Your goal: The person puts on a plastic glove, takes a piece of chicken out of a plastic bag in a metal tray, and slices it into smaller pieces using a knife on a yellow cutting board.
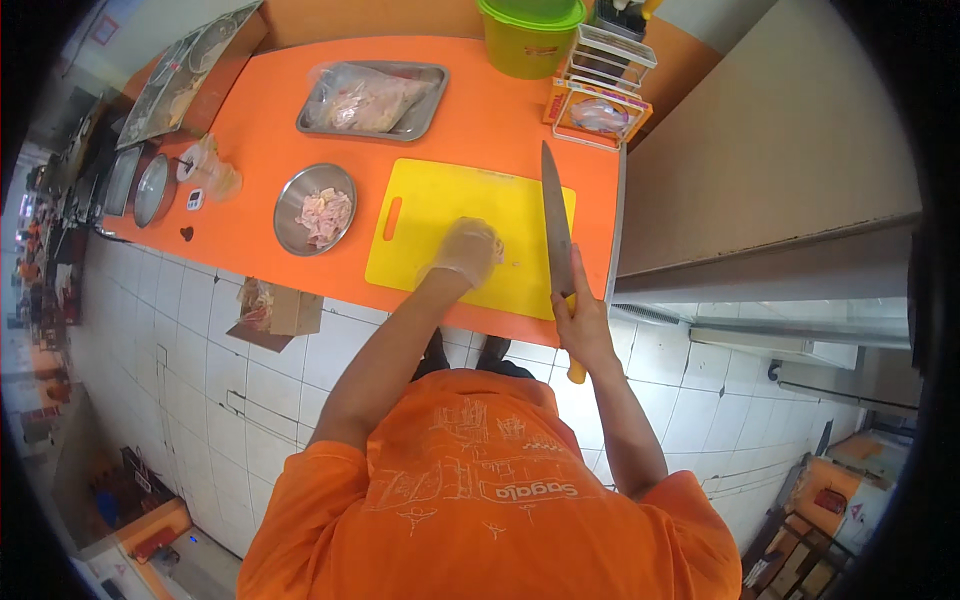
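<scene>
My left hand (468, 252), in a clear plastic glove, is closed over a small piece of raw meat (499, 250) that peeks out at its right side, on the yellow cutting board (440, 185). My bare right hand (584, 325) grips the yellow handle of a long kitchen knife (557, 215). Its blade points away from me, above the board's right edge and apart from the meat. Left of the board stands a round steel bowl (283, 215) with cut pale-pink raw meat (325, 215) in it.
Behind the board lies a steel tray (428, 108) with bagged raw meat (365, 100). A green lidded tub (530, 45) and a white wire rack (603, 90) stand at the back right. On the left are a timer (195, 199) and a clear jug (215, 175). A cabinet (760, 150) borders the table's right side.
</scene>
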Available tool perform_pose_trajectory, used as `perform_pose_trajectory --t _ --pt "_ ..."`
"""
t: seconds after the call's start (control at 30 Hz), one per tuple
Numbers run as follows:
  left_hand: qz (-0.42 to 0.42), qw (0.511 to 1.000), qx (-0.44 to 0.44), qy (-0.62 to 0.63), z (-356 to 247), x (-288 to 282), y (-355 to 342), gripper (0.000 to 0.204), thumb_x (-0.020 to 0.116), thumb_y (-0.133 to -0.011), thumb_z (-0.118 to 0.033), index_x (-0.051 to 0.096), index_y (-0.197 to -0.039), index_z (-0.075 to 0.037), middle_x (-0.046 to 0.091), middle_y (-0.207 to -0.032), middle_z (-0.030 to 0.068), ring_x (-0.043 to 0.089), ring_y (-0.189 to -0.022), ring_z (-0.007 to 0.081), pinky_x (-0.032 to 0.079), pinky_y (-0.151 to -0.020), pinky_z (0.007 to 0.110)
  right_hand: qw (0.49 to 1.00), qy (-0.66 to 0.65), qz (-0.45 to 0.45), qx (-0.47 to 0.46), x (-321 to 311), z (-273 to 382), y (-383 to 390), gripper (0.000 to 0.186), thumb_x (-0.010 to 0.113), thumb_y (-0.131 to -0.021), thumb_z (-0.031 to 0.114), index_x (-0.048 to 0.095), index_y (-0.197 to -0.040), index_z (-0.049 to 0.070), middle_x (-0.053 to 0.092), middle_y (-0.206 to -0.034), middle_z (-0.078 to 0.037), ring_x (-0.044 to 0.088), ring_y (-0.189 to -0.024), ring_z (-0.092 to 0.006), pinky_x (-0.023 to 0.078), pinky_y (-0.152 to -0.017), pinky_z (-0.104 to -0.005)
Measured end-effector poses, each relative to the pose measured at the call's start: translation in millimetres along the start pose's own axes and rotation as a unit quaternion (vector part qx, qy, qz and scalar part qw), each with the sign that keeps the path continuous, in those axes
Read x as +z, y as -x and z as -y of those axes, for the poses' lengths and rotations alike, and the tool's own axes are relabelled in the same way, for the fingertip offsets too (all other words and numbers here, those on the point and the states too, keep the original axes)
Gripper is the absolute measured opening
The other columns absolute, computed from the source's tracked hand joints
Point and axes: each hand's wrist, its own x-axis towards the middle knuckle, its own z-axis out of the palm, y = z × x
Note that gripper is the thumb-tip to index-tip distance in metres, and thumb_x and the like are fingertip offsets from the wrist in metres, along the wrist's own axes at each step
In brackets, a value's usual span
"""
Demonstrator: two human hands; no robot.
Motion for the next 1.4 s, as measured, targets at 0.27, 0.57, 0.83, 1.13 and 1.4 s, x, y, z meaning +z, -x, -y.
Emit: perform_pose_trajectory --t 0.27,0.57,0.83,1.13,1.4 --pt "0.026 0.933 0.007 0.358 15 -15 -10 0.024 0.071 -0.092 -0.025 0.067 -0.102 -0.002 0.071 -0.09 0.0103 0.067 -0.08 0.0207 0.054 -0.072 0.035 0.998 -0.002 -0.035 -0.044 -1 22 -6 0.078 0.055 -0.102 0.007 0.015 -0.168 0.023 0.067 -0.075 -0.017 0.069 -0.059 -0.0244 0.057 -0.061 -0.0394" --pt "0.057 0.698 -0.177 0.691 59 -11 37 0.018 0.074 -0.095 -0.021 0.067 -0.101 -0.005 0.066 -0.084 0.0035 0.059 -0.067 0.0098 0.046 -0.059 0.025 0.994 0.07 0.074 -0.043 68 38 1 0.077 0.055 -0.1 0.005 0.017 -0.166 0.016 0.067 -0.083 -0.032 0.067 -0.068 -0.0464 0.054 -0.067 -0.0545" --pt "-0.078 0.808 -0.335 0.478 73 -2 88 0.013 0.076 -0.082 -0.011 0.069 -0.083 0.0 0.067 -0.071 0.0069 0.066 -0.06 0.0142 0.055 -0.054 0.031 0.978 0.179 0.103 -0.018 106 29 8 0.084 0.052 -0.093 -0.001 0.013 -0.166 0.017 0.067 -0.089 -0.033 0.067 -0.078 -0.0507 0.053 -0.07 -0.0585" --pt "-0.098 0.853 -0.319 0.401 80 18 88 0.027 0.072 -0.081 -0.033 0.073 -0.087 -0.007 0.072 -0.072 0.0149 0.072 -0.07 0.0291 0.055 -0.072 0.042 0.978 0.144 0.113 -0.095 146 65 -16 0.085 0.054 -0.095 -0.002 0.011 -0.166 0.014 0.067 -0.088 -0.036 0.067 -0.078 -0.0521 0.052 -0.07 -0.0589" --pt "-0.09 0.86 -0.309 0.397 77 1 103 0.027 0.069 -0.083 -0.029 0.073 -0.084 -0.003 0.074 -0.083 0.0166 0.074 -0.078 0.0276 0.056 -0.076 0.04 0.949 0.237 0.207 -0.027 116 39 48 0.087 0.056 -0.097 0.004 0.004 -0.166 0.016 0.067 -0.077 -0.031 0.067 -0.072 -0.0501 0.053 -0.066 -0.0576"
